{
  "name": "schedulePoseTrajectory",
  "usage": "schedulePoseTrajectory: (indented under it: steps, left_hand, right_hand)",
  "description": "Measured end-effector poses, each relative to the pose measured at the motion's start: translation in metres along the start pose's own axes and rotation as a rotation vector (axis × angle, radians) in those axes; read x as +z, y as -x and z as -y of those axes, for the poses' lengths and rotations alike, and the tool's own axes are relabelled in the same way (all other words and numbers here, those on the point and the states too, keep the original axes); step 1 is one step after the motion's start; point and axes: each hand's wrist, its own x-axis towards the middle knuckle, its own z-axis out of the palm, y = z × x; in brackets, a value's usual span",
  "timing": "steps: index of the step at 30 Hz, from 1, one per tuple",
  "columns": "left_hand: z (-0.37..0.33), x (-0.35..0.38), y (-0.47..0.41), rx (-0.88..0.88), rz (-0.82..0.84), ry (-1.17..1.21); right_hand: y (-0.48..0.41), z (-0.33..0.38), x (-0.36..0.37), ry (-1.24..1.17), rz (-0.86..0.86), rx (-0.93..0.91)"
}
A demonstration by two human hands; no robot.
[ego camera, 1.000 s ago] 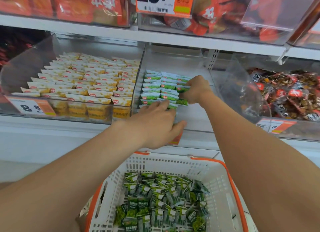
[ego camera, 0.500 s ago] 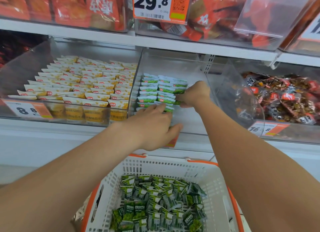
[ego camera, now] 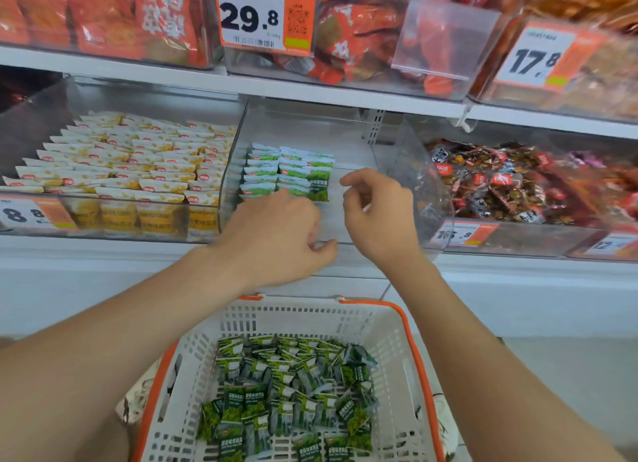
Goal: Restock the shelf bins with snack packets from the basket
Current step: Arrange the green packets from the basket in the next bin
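Note:
Small green-and-white snack packets [ego camera: 286, 171] stand in neat rows at the left of the clear middle bin [ego camera: 348, 144]. My left hand [ego camera: 276, 233] hovers over the bin's front edge, just in front of the rows, with fingers loosely curled and nothing showing in them. To the right of the rows my right hand [ego camera: 376, 209] is inside the bin, its fingers relaxed and holding nothing. Below my arms is the white basket [ego camera: 293, 316] with an orange rim, holding a loose heap of green packets [ego camera: 293, 392].
A bin of yellow-and-white packets [ego camera: 121, 161] sits to the left and a bin of dark red wrapped snacks [ego camera: 518, 182] to the right. The shelf above carries bins of orange bags [ego camera: 352, 40] with price tags. The right half of the middle bin is bare.
Both hands have drawn back from the green rows: the right hand let go of the packets and moved right, and the left hand slid toward the bin's front edge. The view shifted slightly.

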Motion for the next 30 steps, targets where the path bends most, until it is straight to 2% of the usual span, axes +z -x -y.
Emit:
schedulePoseTrajectory:
  steps: [2,5,7,10,13,18,21,23,26,30]
  left_hand:
    - [-0.005,0.009,0.007,0.091,0.161,0.032]
    - [-0.009,0.032,0.017,0.186,0.465,-0.021]
    - [-0.015,0.048,0.025,0.204,0.619,-0.095]
    - [-0.023,0.065,0.032,0.198,0.766,-0.126]
    - [-0.023,0.077,0.034,0.224,0.808,-0.168]
    - [-0.019,0.094,0.035,0.242,0.846,-0.258]
    - [-0.021,0.098,0.031,0.229,0.872,-0.279]
    - [-0.023,0.101,0.028,0.221,0.885,-0.280]
    - [-0.026,0.104,0.026,0.221,0.904,-0.278]
    - [-0.027,0.103,0.026,0.235,0.917,-0.271]
  right_hand:
    - [0.026,0.001,-0.014,-0.075,-0.072,-0.084]
    - [0.068,-0.013,-0.022,-0.113,-0.036,-0.149]
    - [0.096,-0.037,-0.017,-0.070,0.053,-0.143]
    - [0.133,-0.084,-0.003,0.109,0.286,0.031]
    - [0.164,-0.132,0.013,0.340,0.588,0.174]
    - [0.208,-0.191,0.056,0.550,0.946,0.295]
    - [0.234,-0.217,0.080,0.761,1.116,0.215]
    - [0.241,-0.223,0.087,0.820,1.210,0.215]
    - [0.243,-0.225,0.093,0.849,1.229,0.189]
    - [0.239,-0.222,0.093,0.772,0.996,0.159]
